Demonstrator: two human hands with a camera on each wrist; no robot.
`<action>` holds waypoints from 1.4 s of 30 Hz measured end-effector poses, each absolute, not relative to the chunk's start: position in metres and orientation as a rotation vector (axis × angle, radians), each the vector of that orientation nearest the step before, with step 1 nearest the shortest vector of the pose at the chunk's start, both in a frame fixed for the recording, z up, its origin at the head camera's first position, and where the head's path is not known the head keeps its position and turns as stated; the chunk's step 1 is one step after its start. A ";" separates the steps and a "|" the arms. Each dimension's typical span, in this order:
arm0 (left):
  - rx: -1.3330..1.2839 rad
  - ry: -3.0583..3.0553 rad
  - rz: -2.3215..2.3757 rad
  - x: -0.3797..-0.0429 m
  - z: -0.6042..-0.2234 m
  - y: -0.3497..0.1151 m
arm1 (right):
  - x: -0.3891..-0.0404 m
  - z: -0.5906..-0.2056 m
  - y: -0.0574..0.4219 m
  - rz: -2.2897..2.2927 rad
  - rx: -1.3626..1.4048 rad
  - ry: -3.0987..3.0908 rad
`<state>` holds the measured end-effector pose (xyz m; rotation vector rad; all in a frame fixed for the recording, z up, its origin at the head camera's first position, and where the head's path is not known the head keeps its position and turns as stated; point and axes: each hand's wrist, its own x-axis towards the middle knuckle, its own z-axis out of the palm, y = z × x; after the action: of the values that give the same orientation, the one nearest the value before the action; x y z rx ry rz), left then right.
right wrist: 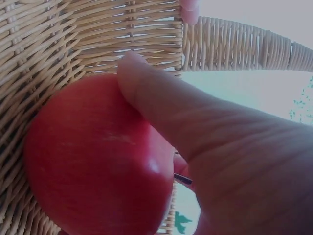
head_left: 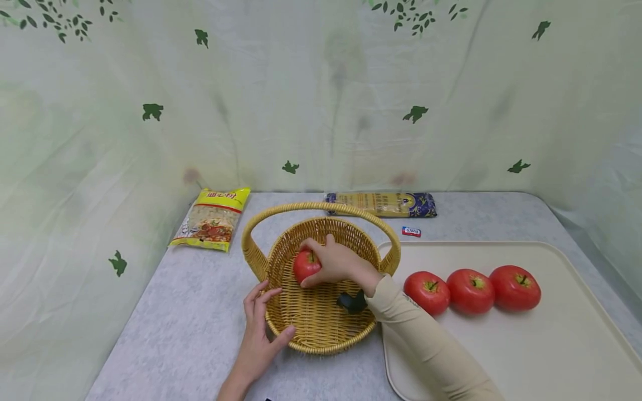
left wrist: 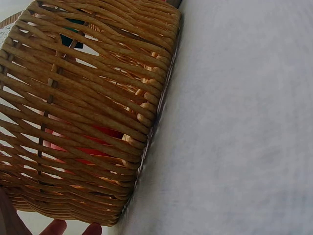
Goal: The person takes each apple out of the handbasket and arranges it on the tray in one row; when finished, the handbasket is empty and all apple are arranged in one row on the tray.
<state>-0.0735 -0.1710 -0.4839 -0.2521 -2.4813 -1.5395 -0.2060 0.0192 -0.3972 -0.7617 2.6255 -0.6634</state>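
Observation:
In the head view, a wicker basket [head_left: 321,328] with a tall arched handle stands on the table. My right hand [head_left: 336,260] reaches into it and grips a red apple [head_left: 305,268] with thumb and fingers, near the basket's left inner side. Close up in the right wrist view, the thumb presses on the apple [right wrist: 98,156] beside the woven wall. My left hand [head_left: 258,328] touches the basket's left rim with fingers and thumb spread. Through gaps in the basket weave [left wrist: 88,98], the left wrist view shows some red of the apple.
Three red apples [head_left: 470,291] sit in a row on a cream tray [head_left: 501,356] to the right. Behind the basket lie a long noodle packet [head_left: 381,204] and a small red-and-blue wrapper [head_left: 411,231]. A yellow food bag [head_left: 210,219] lies at the back left. Patterned curtains [head_left: 321,100] surround the table.

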 end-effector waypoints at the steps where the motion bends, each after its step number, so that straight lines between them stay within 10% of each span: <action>1: -0.252 -2.483 -1.539 -0.074 -0.484 -0.171 | -0.205 -0.396 0.020 -0.665 -0.753 2.613; 42: -0.253 -2.485 -1.550 -0.075 -0.484 -0.170 | -0.169 -0.376 0.058 -0.765 -0.856 2.714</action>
<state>-0.0747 -0.1704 -0.4837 -0.2532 -2.4855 -1.5497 -0.1686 0.0583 -0.3763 -0.8557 2.7144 -0.7651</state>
